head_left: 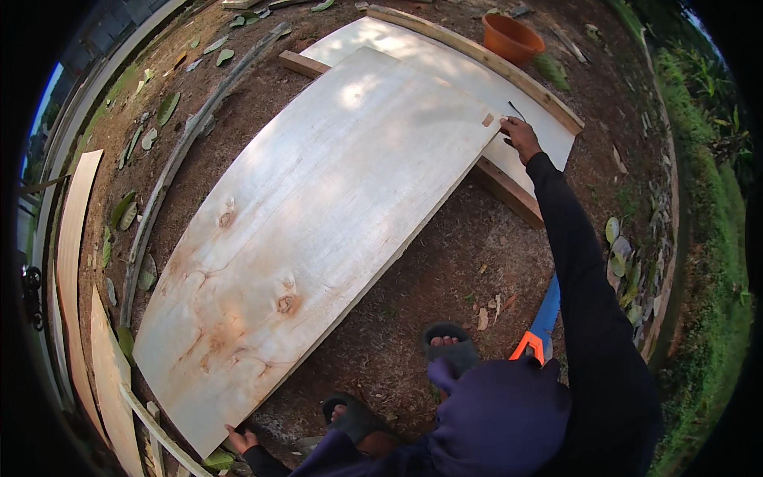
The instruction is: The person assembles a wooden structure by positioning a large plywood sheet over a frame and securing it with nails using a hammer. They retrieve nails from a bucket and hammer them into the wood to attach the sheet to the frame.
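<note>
A large pale plywood sheet (318,222) with brown knots lies tilted over the bare ground. My left hand (238,439) grips its near bottom corner. My right hand (520,135), in a long dark sleeve, reaches far out to the sheet's far right corner and holds a thin dark pencil-like stick there. A small wooden block (487,119) sits on the sheet just left of that hand. The sheet's far end rests on a second pale board (445,63) framed by timber battens (509,191).
An orange pot (510,36) stands at the back. A blue and orange tool (540,326) lies on the ground by my right leg. More boards (75,262) lean at the left. My sandalled feet (449,346) stand on dirt strewn with dry leaves; grass runs along the right.
</note>
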`<state>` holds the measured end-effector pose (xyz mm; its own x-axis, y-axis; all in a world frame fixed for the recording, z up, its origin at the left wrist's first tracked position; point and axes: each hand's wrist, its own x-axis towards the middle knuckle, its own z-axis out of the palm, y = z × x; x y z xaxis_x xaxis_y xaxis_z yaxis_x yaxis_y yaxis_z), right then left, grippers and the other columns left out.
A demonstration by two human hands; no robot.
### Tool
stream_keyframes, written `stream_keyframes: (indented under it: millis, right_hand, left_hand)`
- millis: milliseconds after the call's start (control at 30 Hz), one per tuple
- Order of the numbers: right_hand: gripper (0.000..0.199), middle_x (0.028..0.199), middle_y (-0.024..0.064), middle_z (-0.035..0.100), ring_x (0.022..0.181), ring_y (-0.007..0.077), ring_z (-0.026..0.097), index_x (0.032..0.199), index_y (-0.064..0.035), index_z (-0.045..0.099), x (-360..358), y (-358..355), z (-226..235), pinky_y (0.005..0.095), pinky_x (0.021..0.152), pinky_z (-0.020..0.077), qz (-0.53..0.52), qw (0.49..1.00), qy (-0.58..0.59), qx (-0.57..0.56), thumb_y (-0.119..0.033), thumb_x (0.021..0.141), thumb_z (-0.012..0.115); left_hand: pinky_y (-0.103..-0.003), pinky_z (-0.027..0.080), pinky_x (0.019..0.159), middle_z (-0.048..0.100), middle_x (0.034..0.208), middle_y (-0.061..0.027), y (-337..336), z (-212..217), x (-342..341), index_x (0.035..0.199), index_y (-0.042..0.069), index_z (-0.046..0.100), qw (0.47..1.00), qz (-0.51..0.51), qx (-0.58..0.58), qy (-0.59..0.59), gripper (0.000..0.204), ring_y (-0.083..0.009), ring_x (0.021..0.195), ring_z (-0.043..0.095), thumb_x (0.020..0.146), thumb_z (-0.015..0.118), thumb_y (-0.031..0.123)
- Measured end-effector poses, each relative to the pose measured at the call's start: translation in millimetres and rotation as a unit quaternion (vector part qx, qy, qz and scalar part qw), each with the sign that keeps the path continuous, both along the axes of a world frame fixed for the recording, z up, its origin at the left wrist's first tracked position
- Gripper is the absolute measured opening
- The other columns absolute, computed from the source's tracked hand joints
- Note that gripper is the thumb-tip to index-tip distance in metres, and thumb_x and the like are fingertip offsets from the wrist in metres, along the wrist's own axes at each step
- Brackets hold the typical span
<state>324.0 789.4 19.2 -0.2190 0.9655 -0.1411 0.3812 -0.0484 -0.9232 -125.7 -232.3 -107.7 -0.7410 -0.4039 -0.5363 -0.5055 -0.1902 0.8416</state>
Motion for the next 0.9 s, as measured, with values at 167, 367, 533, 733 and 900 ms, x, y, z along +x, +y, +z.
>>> stream_keyframes:
  millis: [167, 367, 533, 733, 900]
  right_hand:
    - [0.047, 0.116, 0.0060, 0.066, 0.111, 0.0166, 0.061, 0.132, -0.0035, 0.062, 2.4, -13.2, -6.0, 0.0352, 0.091, 0.0504, 0.005, 1.000, -0.012, -0.016, -0.033, 0.096, 0.071]
    - [0.050, 0.119, 0.0063, 0.065, 0.112, 0.0188, 0.061, 0.134, -0.0045, 0.061, 15.7, -21.1, 3.1, 0.0374, 0.092, 0.0506, 0.003, 1.000, 0.014, -0.007, -0.034, 0.096, 0.072]
    - [0.052, 0.123, 0.0079, 0.064, 0.113, 0.0205, 0.061, 0.138, -0.0056, 0.059, -26.6, -10.9, 5.6, 0.0412, 0.095, 0.0500, 0.049, 0.999, -0.001, 0.005, -0.035, 0.097, 0.070]
    - [0.052, 0.153, 0.0119, 0.048, 0.136, 0.0259, 0.050, 0.154, -0.0145, 0.044, 29.9, 9.5, -36.2, 0.0474, 0.108, 0.0385, 0.030, 0.999, -0.015, -0.007, -0.033, 0.106, 0.054]
    - [0.058, 0.150, 0.0220, 0.049, 0.141, 0.0342, 0.047, 0.152, 0.0023, 0.039, 23.1, 84.0, -52.0, 0.0466, 0.115, 0.0369, 0.110, 0.969, -0.134, 0.174, -0.031, 0.105, 0.051]
  left_hand:
    - [-0.046, 0.028, 0.120, 0.055, 0.147, -0.0131, -13.1, 24.8, 3.3, 0.143, -0.009, 0.046, 0.999, -0.027, -0.031, 0.016, 0.064, -0.0222, 0.136, 0.047, 0.105, 0.061, 0.040]
    - [-0.042, 0.037, 0.110, 0.063, 0.135, -0.0117, 13.7, 36.2, 20.2, 0.143, 0.000, 0.051, 0.993, 0.006, -0.113, -0.040, 0.057, -0.0209, 0.121, 0.058, 0.103, 0.065, 0.037]
    - [-0.038, 0.038, 0.111, 0.064, 0.133, -0.0104, -24.2, 26.9, 33.1, 0.138, 0.000, 0.057, 0.997, 0.032, 0.062, -0.018, 0.050, -0.0233, 0.124, 0.058, 0.100, 0.069, 0.030]
    - [-0.054, 0.025, 0.123, 0.049, 0.149, -0.0154, 34.0, 55.1, 15.4, 0.141, 0.003, 0.046, 0.995, 0.001, 0.079, 0.061, 0.043, -0.0299, 0.140, 0.044, 0.102, 0.063, 0.012]
    - [-0.063, 0.029, 0.115, 0.044, 0.155, -0.0128, 38.2, 54.9, 44.3, 0.145, 0.004, 0.046, 0.998, 0.049, 0.009, 0.044, 0.053, -0.0318, 0.144, 0.037, 0.100, 0.067, 0.025]
